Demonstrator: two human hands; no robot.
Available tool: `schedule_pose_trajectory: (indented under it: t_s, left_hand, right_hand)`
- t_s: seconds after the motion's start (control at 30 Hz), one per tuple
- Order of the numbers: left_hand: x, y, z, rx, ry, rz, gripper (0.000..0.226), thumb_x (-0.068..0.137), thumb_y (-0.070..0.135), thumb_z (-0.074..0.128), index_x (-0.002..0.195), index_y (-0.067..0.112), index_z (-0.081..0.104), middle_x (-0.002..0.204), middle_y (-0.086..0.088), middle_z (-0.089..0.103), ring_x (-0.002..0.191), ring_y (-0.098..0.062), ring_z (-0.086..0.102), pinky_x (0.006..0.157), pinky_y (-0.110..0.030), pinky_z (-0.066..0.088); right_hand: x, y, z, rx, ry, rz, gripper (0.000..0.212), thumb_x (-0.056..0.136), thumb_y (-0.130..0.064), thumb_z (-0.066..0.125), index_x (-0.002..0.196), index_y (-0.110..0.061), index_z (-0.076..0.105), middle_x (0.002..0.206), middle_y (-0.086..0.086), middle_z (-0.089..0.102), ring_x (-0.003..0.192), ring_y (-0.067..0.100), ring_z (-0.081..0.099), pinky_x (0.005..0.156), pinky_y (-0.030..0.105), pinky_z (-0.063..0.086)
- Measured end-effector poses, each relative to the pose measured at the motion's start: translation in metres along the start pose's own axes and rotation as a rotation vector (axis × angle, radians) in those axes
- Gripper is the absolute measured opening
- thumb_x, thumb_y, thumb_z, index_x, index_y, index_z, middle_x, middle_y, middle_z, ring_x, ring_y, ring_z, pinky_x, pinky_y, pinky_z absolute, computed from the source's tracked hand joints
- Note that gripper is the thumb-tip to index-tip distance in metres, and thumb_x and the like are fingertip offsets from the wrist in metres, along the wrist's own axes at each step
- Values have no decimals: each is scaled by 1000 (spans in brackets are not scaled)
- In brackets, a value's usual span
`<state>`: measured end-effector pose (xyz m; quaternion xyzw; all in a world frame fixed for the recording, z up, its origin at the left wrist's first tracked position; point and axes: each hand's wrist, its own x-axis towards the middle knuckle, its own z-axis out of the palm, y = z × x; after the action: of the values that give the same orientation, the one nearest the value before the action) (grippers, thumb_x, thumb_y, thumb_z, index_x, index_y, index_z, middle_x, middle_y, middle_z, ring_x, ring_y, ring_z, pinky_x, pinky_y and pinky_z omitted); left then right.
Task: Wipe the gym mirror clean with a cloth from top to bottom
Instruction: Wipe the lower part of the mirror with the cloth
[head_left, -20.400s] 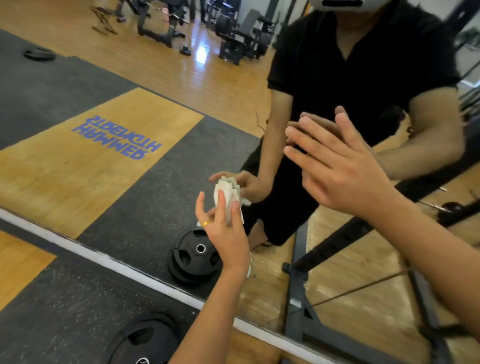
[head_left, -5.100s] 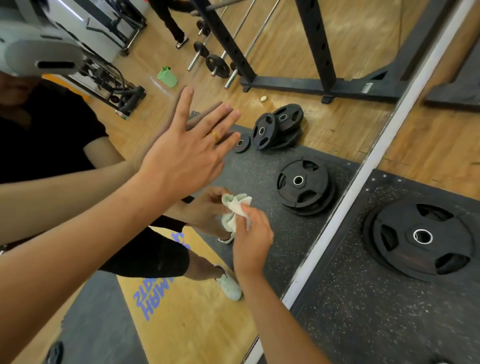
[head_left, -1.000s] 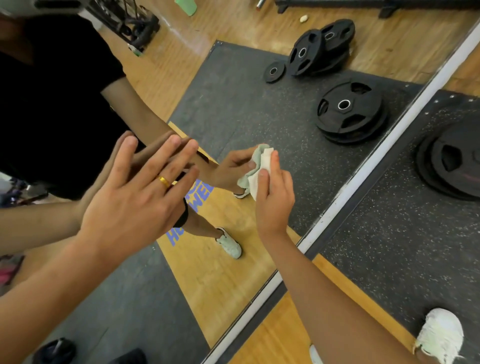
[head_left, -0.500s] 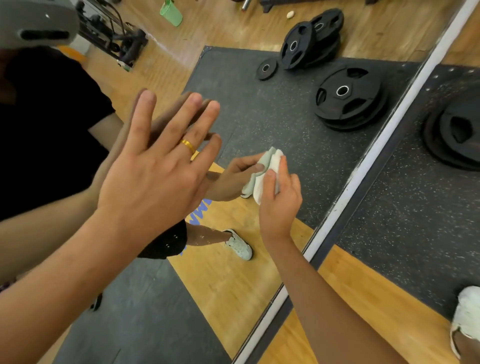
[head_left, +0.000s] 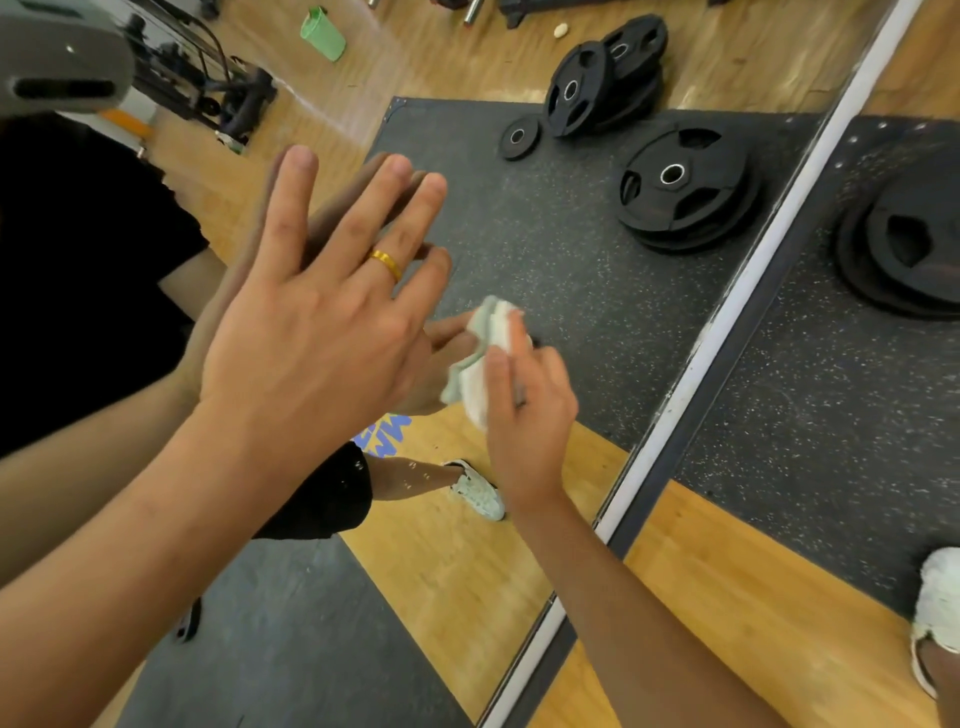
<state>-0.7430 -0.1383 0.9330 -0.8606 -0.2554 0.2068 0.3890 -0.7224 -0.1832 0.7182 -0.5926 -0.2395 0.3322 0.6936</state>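
Left hand (head_left: 311, 338) flat, fingers spread, on mirror (head_left: 571, 260); right hand (head_left: 527, 415) grips cloth (head_left: 493, 319).

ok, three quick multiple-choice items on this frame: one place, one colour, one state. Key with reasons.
1. Where is the cloth? A) on the floor B) in the right hand, against the mirror C) in a pocket
2. What colour is the ring? A) silver B) black C) gold
3. How is the left hand? A) flat, fingers straight B) a fist C) curled round the cloth
Key: 1 B, right fingers hold the wad at the glass; 2 C, a gold band on a left finger; 3 A, straight fingers meet their reflection.
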Motion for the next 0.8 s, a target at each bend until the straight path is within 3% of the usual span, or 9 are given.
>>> schedule_pose_trajectory:
  t_s: [0.03,0.1,0.23,0.3,0.43,0.53,0.6,0.7,0.8]
  left_hand:
    - [0,1,-1,-11,-6,-2,75,108,42,-2,133,5,58,165,-17,30,156,-35,22,121,-60,-10]
    - [-1,2,-1,-1,-8,7,68,108,39,3,133,6,58,166,-17,30,156,-35,22,121,-60,-10]
    - [-1,1,1,56,7,18,45,105,28,26,132,7,55,167,-16,25,156,-34,18,120,-61,-11]
    - [-1,1,2,49,8,22,44,104,27,28,132,6,54,168,-16,24,156,-34,17,120,-61,-11]
    - [-2,2,2,20,5,27,63,106,36,7,134,5,55,167,-17,26,156,-35,19,120,-63,-7]
    - [-3,2,3,42,7,25,60,106,34,10,133,5,54,167,-18,25,156,-36,17,120,-65,-7]
    - [-2,2,5,13,33,26,58,106,30,13,132,3,56,166,-18,28,155,-37,20,120,-66,-4]
    - [-6,5,4,-76,111,95,69,109,35,6,127,3,65,157,-19,45,150,-39,35,120,-63,-5]
    - [-32,14,2,-149,181,110,52,110,35,29,122,6,71,147,-14,58,146,-36,42,120,-64,-3]
  right_hand:
    - [-6,-1,1,-13,-15,-69,41,105,-27,54,142,-12,61,87,-2,47,75,-1,50,74,14,46]
    - [-7,14,-1,-61,9,-92,39,104,-24,57,140,-11,62,84,2,45,72,-1,46,73,9,41]
    - [3,55,-11,-139,106,277,40,107,-26,54,146,-19,58,95,5,56,83,16,58,82,46,55]
    - [2,53,-9,-107,113,331,40,107,-24,54,147,-19,57,98,8,59,87,17,59,85,49,54]
    - [-23,12,-3,-22,-19,53,41,105,-29,55,144,-18,60,96,0,56,83,2,57,79,24,51]
    - [-35,15,-3,-46,-96,-123,39,105,-25,55,141,-13,63,92,-8,47,78,-8,50,76,6,38]
    - [-31,32,-9,-112,-75,-43,40,105,-29,55,143,-17,61,92,-5,49,78,-3,50,74,11,43]
    - [-27,52,-13,-141,-1,219,42,107,-32,52,147,-21,57,99,2,58,86,10,58,79,30,51]
    - [-31,56,-12,-123,18,303,41,109,-27,51,149,-19,55,104,4,60,92,18,61,84,33,51]
